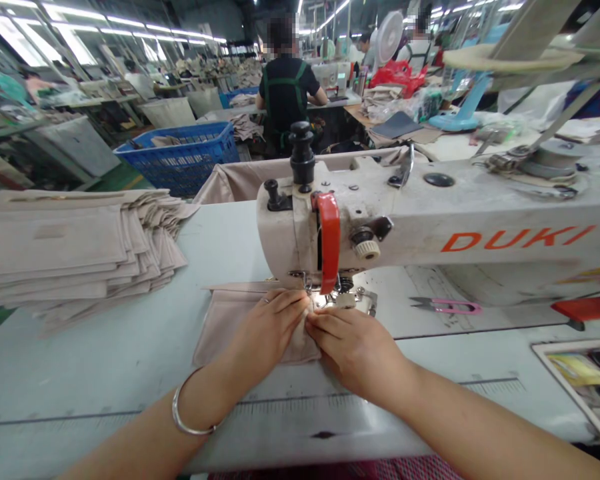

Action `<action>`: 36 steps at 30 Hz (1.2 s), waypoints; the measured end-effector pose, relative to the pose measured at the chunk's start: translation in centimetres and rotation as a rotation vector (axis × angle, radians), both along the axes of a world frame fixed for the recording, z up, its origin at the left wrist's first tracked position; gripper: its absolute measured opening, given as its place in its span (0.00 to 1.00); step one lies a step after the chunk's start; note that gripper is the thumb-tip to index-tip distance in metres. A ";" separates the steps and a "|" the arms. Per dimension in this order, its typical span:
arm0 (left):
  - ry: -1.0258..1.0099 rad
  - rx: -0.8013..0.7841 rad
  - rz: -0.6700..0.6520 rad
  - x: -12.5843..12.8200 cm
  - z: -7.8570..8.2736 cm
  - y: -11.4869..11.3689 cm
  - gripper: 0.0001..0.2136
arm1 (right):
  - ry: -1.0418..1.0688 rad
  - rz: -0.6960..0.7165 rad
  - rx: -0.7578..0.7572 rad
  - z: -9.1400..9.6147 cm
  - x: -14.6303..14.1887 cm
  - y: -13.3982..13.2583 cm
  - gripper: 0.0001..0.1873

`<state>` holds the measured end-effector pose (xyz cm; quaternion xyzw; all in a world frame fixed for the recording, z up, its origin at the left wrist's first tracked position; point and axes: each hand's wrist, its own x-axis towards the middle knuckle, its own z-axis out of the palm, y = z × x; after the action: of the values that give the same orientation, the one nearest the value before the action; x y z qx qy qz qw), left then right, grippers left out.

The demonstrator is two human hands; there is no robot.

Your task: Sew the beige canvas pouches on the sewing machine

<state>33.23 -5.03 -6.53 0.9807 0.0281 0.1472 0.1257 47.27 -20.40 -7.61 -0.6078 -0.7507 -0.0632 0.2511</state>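
A beige fabric piece (223,323) lies on the sewing table, its right edge under the head of a white sewing machine (405,217). My left hand (265,333) rests over the cloth, fingers together, their tips pressing it just beside the lit needle area. Close against it, my right hand (357,343) has its fingers bent and pressed together on the cloth's right edge, in front of the presser foot. The fingertips of both hands nearly meet. What lies under the fingers is hidden, and the needle is mostly covered by the orange guard (329,240).
Stacked beige fabric pieces (55,247) lie at the left. Pink-handled thread snips (447,305) rest on the machine bed. A bobbin tray (543,357) sits at the right. Beyond the table stand a blue basket (180,157) and a person (285,87) seated facing away.
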 end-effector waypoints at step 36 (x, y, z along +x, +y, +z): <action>-0.036 -0.267 0.085 -1.6 1.5 -1.1 0.18 | 0.048 -0.284 -0.101 2.0 3.7 -0.1 0.04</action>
<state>31.63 -6.17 -5.07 0.9503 0.0866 0.1650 0.2493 50.92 -20.53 -5.62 -0.7210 -0.6532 -0.0456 0.2264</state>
